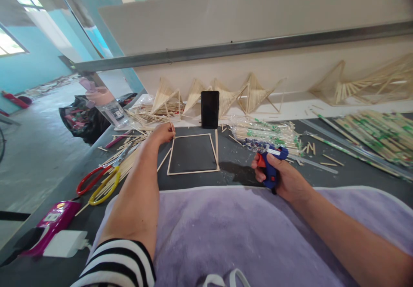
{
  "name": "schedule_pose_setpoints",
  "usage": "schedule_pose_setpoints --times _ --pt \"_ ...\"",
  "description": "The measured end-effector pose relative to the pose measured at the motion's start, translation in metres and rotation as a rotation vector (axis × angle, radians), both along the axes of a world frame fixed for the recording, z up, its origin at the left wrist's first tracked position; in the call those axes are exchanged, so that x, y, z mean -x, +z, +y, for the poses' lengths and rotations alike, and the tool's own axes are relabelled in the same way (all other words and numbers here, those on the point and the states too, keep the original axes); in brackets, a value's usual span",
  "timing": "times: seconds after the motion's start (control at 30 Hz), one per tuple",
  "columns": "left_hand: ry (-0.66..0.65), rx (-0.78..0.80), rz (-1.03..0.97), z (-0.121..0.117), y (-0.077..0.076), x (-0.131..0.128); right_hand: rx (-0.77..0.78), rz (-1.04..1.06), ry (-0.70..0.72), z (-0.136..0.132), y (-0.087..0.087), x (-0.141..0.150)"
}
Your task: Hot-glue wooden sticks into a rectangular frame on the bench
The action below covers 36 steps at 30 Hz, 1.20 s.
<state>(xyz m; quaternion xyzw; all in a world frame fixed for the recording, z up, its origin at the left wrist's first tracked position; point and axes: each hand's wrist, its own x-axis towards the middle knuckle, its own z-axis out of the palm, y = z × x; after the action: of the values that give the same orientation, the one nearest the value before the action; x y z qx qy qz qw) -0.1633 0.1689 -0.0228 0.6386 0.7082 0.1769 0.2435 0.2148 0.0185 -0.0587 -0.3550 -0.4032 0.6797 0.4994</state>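
A blue hot glue gun (270, 171) with a red trigger is gripped in my right hand (285, 177), its nozzle side facing the bundled sticks. My left hand (164, 133) pinches a thin wooden stick (172, 128), which stands roughly upright at the far left corner of a square stick frame (193, 173). The frame lies flat on the dark tabletop (190, 153). Another stick (217, 149) slants up along its right side, meeting the near right corner. Whether the pinched stick touches the frame is hard to tell.
Scissors (112, 186) lie left among loose sticks. A phone (210, 109) stands behind the frame, before several twisted stick structures (254, 93). Wrapped stick bundles (267, 134) lie right. A bottle (108, 106), purple power strip (53, 224) and lilac cloth (219, 231) are nearby.
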Motion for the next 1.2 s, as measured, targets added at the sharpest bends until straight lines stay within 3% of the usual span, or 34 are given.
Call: schedule_pose_setpoints --times 1.2 --pt "0.012 0.003 -0.007 0.0020 -0.0025 0.0010 -0.017 -0.050 -0.014 -0.0010 0.0031 0.0016"
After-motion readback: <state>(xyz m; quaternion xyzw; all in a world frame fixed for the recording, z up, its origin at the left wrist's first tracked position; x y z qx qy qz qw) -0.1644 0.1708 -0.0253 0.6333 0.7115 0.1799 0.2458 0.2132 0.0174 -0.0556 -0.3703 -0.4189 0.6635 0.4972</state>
